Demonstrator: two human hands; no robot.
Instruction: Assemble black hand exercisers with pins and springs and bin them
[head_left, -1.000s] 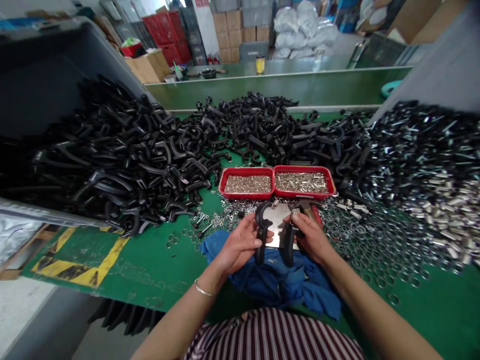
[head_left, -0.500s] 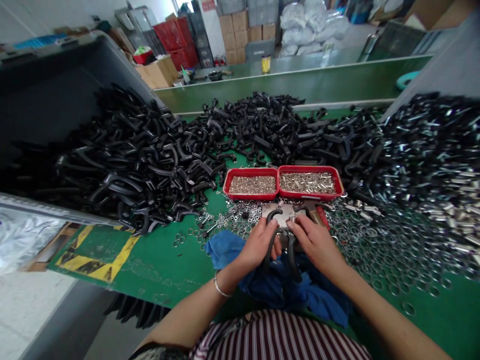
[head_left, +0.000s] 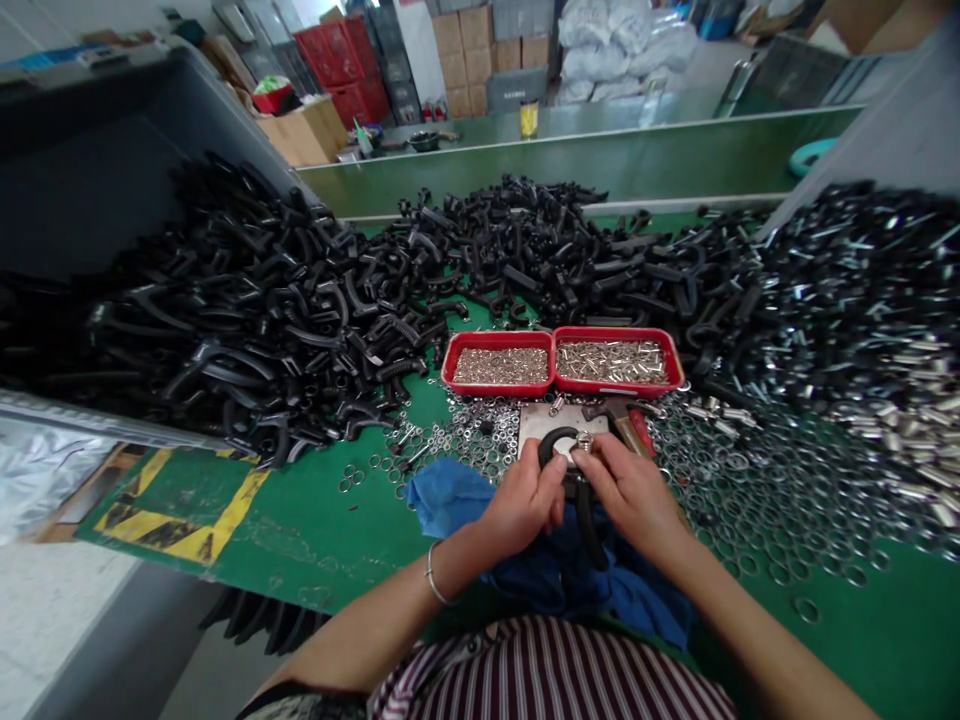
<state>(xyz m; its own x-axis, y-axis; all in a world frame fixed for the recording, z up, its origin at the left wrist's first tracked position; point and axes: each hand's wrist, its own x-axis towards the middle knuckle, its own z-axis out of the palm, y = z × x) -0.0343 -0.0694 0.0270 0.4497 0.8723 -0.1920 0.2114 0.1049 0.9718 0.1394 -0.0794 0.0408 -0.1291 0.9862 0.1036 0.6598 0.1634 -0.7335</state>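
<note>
My left hand [head_left: 525,500] is closed on a curved black part [head_left: 553,440], its hooked end rising above the fingers. Close beside it, my right hand [head_left: 630,490] pinches a small shiny metal piece [head_left: 583,440] at the end of the black part. Under and behind the hands lies a metal plate [head_left: 536,420]. Another black curved piece [head_left: 591,530] hangs down between the hands, over a blue cloth [head_left: 450,495]. Just beyond the plate stand two red trays, the left one [head_left: 499,385] with tiny metal bits, the right one [head_left: 619,386] with small pins.
Black parts [head_left: 315,310] are heaped at the left and back. Metal rings [head_left: 750,500] spread on the green table [head_left: 322,530] at the right, near metal sleeves [head_left: 915,400]. A hammer [head_left: 628,425] lies behind my right hand. Grey bins flank both sides.
My left hand has turned the black part, so that its hooked end now meets the metal piece at my right fingertips. The view has shifted slightly.
</note>
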